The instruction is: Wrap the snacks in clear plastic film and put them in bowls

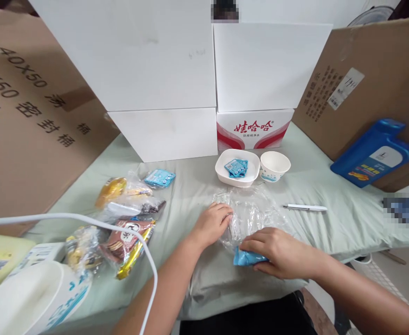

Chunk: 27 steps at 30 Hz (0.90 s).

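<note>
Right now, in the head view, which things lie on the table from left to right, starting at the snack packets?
Snack packets → left hand on the clear plastic bag → right hand holding a blue packet → white pen → blue bottle.

Both hands (left [212,224], right [274,251]) curled, palms down.
</note>
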Available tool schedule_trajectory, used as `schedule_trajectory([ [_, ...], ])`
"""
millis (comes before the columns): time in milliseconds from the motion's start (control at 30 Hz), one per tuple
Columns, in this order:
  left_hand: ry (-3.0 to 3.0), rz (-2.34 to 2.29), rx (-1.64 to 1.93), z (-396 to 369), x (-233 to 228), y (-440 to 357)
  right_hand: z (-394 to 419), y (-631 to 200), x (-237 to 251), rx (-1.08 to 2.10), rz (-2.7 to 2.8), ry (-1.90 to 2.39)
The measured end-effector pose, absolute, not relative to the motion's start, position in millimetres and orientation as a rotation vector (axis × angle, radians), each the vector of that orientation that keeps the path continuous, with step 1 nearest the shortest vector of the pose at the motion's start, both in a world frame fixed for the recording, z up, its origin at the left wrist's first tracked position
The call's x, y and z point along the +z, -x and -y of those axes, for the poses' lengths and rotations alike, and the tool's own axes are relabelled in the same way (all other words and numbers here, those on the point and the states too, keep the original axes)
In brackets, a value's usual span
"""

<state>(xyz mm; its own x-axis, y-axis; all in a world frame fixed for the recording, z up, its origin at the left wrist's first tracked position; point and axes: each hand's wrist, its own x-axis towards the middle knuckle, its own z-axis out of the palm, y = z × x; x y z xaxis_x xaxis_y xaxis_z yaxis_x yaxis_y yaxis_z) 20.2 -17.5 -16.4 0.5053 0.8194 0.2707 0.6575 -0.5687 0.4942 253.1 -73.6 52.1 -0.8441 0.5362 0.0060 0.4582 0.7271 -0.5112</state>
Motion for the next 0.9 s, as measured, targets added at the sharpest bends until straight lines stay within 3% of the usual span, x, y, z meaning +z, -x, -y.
schedule_trajectory([
  [133,-2.412,-1.337,0.653,20,-21,-20,63,-271,77,0.764,2.603,0.748],
  [333,-2.396,-1.365,0.517,23,-17,-22,-19,-262,91,0.039,1.943,1.201],
  [467,-2.377,-1.371,0.44,22,-13,-22,-87,-239,83,-0.236,2.227,1.553],
  [600,-2.372,-1.391,0.396,22,-10,-23,-122,-216,70,-0.282,2.518,1.839],
  [900,-2.374,-1.447,0.386,25,-7,-24,-134,-180,42,-0.142,2.387,2.046],
])
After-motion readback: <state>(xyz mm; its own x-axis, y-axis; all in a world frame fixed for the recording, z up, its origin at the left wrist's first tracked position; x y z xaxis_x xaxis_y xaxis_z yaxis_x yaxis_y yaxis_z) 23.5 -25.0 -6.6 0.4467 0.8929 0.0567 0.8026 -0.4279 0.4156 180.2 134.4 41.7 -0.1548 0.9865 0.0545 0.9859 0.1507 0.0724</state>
